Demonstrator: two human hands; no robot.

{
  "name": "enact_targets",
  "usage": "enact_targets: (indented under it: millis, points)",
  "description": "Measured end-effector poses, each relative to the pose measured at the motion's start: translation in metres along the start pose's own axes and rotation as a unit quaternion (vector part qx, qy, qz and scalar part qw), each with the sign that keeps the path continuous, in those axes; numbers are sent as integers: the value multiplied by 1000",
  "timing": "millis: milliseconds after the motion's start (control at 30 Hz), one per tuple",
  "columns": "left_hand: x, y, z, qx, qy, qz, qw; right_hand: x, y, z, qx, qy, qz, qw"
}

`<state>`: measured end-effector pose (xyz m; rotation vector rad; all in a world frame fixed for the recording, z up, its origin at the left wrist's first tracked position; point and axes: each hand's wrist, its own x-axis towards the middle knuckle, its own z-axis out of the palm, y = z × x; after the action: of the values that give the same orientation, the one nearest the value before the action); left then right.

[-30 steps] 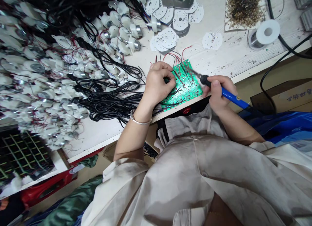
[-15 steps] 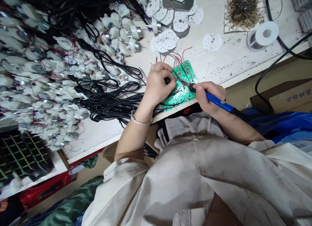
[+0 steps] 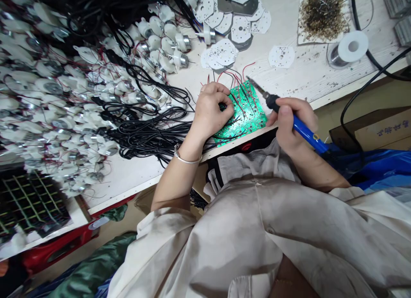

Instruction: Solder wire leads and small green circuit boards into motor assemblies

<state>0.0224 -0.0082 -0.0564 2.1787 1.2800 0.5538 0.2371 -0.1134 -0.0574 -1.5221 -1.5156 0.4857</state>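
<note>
A green circuit board (image 3: 248,114) lies at the table's front edge, with red and black wires (image 3: 239,81) rising from it. My left hand (image 3: 213,103) rests over the board's left part, thumb and forefinger pinched on a black wire; its tip is hard to make out. In my right hand (image 3: 290,116) is a soldering iron (image 3: 302,131) with a blue handle, held like a pen. The iron's metal tip points up and left, above the board's far right corner and apart from the wires. Fingers of the right hand come near the board's right edge.
Many small white motors (image 3: 73,88) fill the left side, beside bundled black cables (image 3: 150,129). White octagonal boards (image 3: 221,54) lie behind the green board, one (image 3: 281,57) apart. A solder spool (image 3: 353,46) and a residue-covered pad (image 3: 323,15) stand at the right.
My right hand has drawn the soldering iron back to the right, its tip lifting off the board's wires. My left hand keeps its pinch in the same place.
</note>
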Motion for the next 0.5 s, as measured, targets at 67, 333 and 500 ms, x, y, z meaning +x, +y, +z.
enact_targets:
  millis: [67, 333, 500]
  points:
    - [0, -1, 0, -1, 0, 2, 1000, 0, 10, 3, 20, 40, 13, 999]
    - [0, 2, 0, -2, -1, -5, 1000, 9, 33, 23, 18, 113, -29, 993]
    - [0, 1, -1, 9, -9, -4, 1000, 8, 38, 27, 7, 129, -39, 991]
